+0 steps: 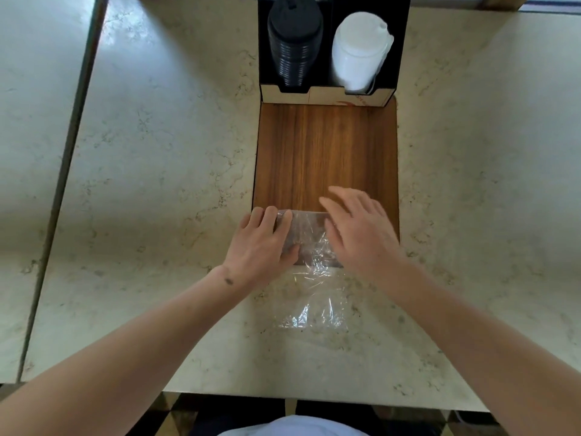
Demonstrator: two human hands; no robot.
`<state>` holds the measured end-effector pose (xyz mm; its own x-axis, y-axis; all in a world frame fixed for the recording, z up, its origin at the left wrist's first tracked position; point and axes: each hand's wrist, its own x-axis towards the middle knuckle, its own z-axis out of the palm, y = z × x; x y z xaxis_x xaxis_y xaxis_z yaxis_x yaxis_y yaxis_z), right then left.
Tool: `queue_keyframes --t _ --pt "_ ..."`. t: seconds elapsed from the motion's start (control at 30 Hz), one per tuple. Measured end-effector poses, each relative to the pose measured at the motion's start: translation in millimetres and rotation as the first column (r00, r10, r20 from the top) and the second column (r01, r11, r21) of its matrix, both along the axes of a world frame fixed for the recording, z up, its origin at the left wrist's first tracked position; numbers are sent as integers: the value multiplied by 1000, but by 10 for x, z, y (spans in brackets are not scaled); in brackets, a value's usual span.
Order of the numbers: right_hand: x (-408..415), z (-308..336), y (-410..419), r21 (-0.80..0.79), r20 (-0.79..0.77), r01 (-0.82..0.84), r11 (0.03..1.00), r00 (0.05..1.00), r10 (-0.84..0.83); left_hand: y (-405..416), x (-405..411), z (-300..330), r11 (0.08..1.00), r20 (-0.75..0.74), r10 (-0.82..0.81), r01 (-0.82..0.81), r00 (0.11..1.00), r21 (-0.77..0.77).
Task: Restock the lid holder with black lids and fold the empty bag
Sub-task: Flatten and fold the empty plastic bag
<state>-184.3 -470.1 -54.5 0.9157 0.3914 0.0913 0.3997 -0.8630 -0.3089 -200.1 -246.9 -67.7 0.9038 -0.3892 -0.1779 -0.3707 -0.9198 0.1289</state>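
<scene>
While the left hand (261,243) pinches the far left fold of the crumpled clear plastic bag (312,294), the right hand (358,228), fingers straight, covers its right side.

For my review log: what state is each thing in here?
holder, both slots filled
black lids, stacked in left slot
white lids, stacked in right slot
bag, empty, flattened, far end on board, near end on counter
left hand, on bag's left edge, hold unclear
right hand, open, over bag's right side, blurred
</scene>
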Motion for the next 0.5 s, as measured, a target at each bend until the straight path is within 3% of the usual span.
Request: queue_keyframes --t 0.13,0.23,0.37,0.5 --pt "-317 -82 465 -75 -171 -10 997 985 -3 -94 -73 -39 999 -5 41 -41 999 -31" --pt "-484 -263 544 -124 -250 34 992 966 -65 -126 -129 -96 998 54 -30 32 998 -46" --pt "-528 -423 392 -133 -178 21 991 983 -44 -98 -152 -231 977 39 -180 183 983 -109" --pt "-554 -495 128 -156 -141 -40 987 990 18 -36 -141 -286 980 -87 -193 188 977 -62"
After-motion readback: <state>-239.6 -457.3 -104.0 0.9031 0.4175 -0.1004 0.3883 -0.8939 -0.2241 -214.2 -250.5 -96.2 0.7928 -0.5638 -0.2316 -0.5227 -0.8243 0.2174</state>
